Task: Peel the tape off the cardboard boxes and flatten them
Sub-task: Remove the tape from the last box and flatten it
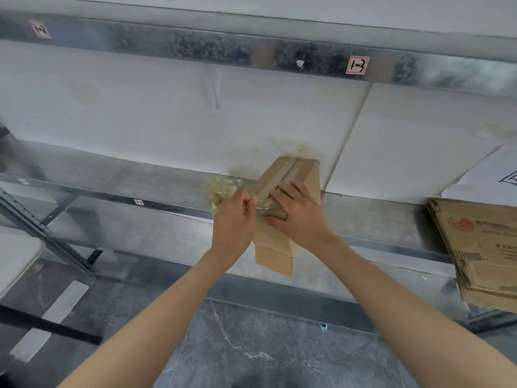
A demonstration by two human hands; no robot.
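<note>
Your left hand (233,219) pinches tape (262,209) partly peeled off the box (303,175), not yet flattened, while your right hand (298,212) presses flat on it.

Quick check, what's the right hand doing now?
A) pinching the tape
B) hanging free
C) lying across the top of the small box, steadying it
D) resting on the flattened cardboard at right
C: the right hand lies with fingers spread on the box, while the left hand pinches the tape.
</note>
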